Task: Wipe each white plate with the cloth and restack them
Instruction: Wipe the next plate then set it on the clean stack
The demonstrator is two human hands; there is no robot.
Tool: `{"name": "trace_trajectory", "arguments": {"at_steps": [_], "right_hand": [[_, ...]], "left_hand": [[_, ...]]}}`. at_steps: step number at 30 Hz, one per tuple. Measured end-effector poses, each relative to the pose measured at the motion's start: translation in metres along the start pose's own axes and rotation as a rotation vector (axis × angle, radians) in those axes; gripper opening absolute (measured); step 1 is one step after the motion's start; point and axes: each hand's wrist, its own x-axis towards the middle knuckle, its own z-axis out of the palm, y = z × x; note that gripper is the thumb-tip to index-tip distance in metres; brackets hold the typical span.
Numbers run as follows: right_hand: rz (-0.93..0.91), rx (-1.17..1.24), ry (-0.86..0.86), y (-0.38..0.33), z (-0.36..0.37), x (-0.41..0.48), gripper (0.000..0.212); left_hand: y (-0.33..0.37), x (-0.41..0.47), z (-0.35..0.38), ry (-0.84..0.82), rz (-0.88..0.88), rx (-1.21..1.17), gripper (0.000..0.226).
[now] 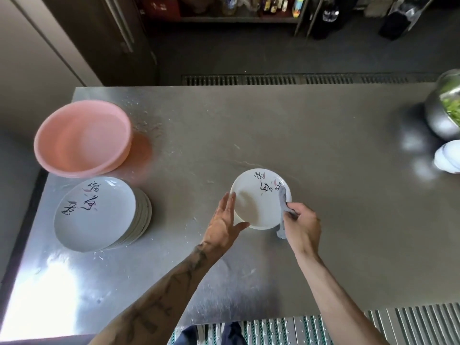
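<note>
Mid-wipe: a single white plate (254,202) with brush-script decoration sits between your two hands, above the steel table (273,125). Whether its base rests on the metal or is lifted just clear cannot be told from this angle. Your right hand (302,225) is curled tight round a grey cloth (282,202), which lies draped over the plate's right rim. Your left hand (224,220) steadies the plate's left rim with fingers straight and the thumb reaching along its near edge. The hands are apart, one on each side of the plate.

Well to the left of the plate stands the stack of white plates (97,212), its top plate showing the same script. Beyond that stack, further from the plate, sit nested pink basins (82,138). Far to the plate's right, at the frame's edge, are a metal bowl of greens (445,108) and a small pile of white dishes (448,158).

The step in hand looks like wiping this one plate, with the cloth so far covering only its right rim. The next move likely calls for sweeping the cloth across the face while the left hand turns or braces the plate. Which pile takes the finished plates is not plain here.
</note>
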Motion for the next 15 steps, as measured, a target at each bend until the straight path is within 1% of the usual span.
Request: {"name": "trace_trajectory", "arguments": {"at_steps": [4,7,9,12,14,15], "right_hand": [[-0.143,-0.093,-0.07,-0.028,0.025,-0.026,0.023],[-0.211,-0.031,-0.136,-0.059,0.054,-0.049,0.025],[-0.245,0.009,-0.175,-0.081,0.075,-0.067,0.027],[-0.287,0.005,-0.269,-0.107,0.111,-0.094,0.025],[-0.301,0.003,-0.341,-0.121,0.135,-0.112,0.022],[-0.315,0.004,-0.372,-0.128,0.147,-0.121,0.022]], "left_hand": [[-0.01,-0.04,-0.039,0.228,0.056,-0.038,0.054],[-0.03,-0.075,-0.084,0.486,0.106,-0.047,0.026],[-0.045,-0.097,-0.121,0.657,0.094,-0.003,0.014],[-0.076,-0.127,-0.174,0.783,-0.076,0.091,0.017],[-0.1,-0.145,-0.202,0.824,-0.205,0.2,0.027],[-0.112,-0.152,-0.213,0.817,-0.271,0.239,0.034]]}}
